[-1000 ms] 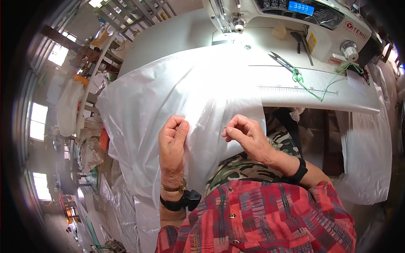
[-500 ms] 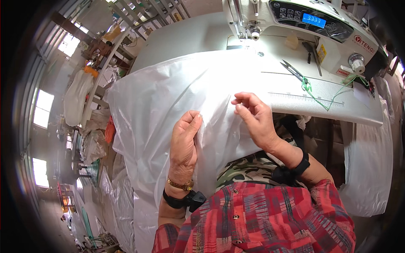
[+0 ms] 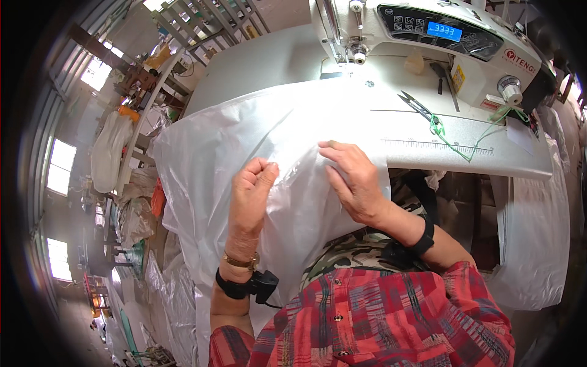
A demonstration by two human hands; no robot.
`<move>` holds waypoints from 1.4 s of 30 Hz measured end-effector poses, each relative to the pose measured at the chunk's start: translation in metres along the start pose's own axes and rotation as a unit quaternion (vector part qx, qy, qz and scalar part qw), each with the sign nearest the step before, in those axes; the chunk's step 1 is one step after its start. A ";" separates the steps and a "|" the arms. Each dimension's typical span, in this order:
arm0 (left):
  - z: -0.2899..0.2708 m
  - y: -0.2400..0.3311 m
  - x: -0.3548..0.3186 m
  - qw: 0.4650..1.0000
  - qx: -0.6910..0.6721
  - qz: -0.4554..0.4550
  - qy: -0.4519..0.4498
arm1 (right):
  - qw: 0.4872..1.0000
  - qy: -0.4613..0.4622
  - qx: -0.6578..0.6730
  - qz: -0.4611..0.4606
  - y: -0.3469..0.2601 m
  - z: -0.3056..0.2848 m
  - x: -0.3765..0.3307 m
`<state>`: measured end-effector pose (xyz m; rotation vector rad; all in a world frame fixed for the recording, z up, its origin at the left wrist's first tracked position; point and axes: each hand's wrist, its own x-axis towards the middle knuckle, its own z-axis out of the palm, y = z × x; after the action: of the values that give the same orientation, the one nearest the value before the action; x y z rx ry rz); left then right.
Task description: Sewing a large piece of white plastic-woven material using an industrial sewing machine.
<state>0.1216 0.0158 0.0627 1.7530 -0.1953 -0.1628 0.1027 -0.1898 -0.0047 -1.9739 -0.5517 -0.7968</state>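
A large white, shiny plastic sheet (image 3: pixel 214 140) covers the front of the sewing table and hangs down over my lap. My left hand (image 3: pixel 251 192) is closed in a pinch on the sheet, its thumb against the bent fingers, with creases running from the grip. Just to the right, my right hand (image 3: pixel 354 183) has its fingers stretched out and its thumb apart, over the sheet; whether its fingertips touch the sheet I cannot tell. Beyond both hands stands the sewing machine (image 3: pixel 483 79), its needle area (image 3: pixel 354 58) brightly lit above the sheet's far edge.
Thread snips (image 3: pixel 419 109) tied with green cord (image 3: pixel 455 147) lie on the table (image 3: pixel 520 160) to the right. A dark-handled tool (image 3: pixel 439 76) rests near the machine. More white sheets (image 3: pixel 532 244) hang at the right. Cluttered racks and plastic (image 3: pixel 113 153) stand at the left.
My left hand has shifted left with the sheet pinched. My right hand has moved slightly left and down, its fingers straighter, and the sheet between the hands looks more spread.
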 end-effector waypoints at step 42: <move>0.066 -0.013 -0.030 0.974 0.150 0.140 -0.096 | 0.931 -0.035 0.170 0.322 0.039 -0.024 -0.118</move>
<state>0.0790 -0.0383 0.0377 1.9860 -0.6326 -0.1006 0.0386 -0.2368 -0.1034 -1.7016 -0.0495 -0.2002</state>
